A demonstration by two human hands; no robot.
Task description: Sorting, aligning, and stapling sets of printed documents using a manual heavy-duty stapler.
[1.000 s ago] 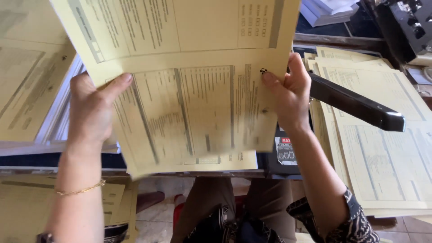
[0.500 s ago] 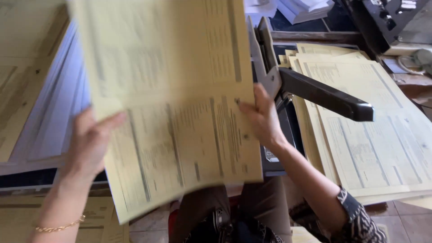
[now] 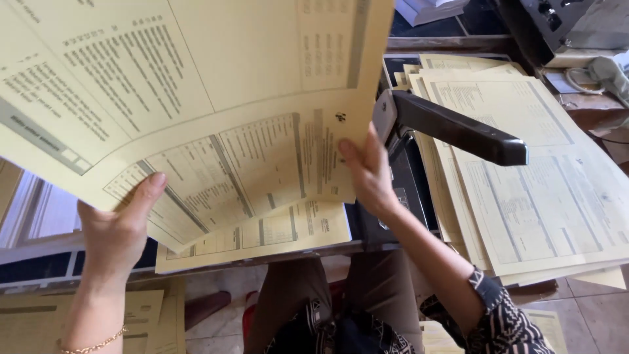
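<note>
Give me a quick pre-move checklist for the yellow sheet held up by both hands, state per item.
1. Left hand grips the yellow sheet at its lower edge: ok.
2. Right hand pinches the sheet's right corner: ok.
3. Sheet lifted off the sheet below: ok.
4. Black stapler arm raised, apart from the held sheet: ok.
5. Stack of forms at the right lies squared: not ok, fanned out.
6. Staple already in the sheet: cannot tell.
</note>
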